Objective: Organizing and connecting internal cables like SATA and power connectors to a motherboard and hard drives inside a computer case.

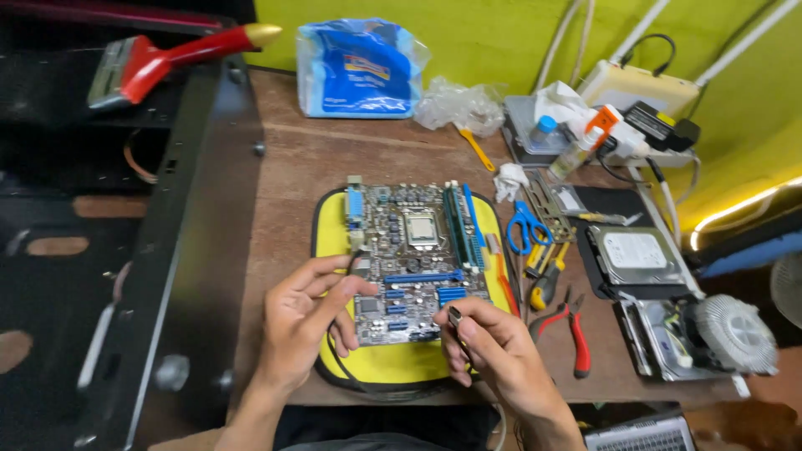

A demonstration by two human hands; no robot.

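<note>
motherboard [418,259] on mat [393,363] | scissors [526,225], pliers [572,330] right | bag [359,71] behind, probably wipes

1 head view looks steeply down, close over the wooden table [292,167] edge, facing the wall

Grey-green motherboard [415,259] with blue slots, on my yellow mat [393,361] edged in black. Brown surface [292,167]. Black cable [342,355] in my left hand [305,321]. Scissors [526,225] blue-handled; pliers [572,330] red-handled. Brush [159,60] with red handle, gold tip. Blue-and-white plastic packet [357,68]. Silver hard drive [637,255], white label. Wall [468,33] lime green.
</note>
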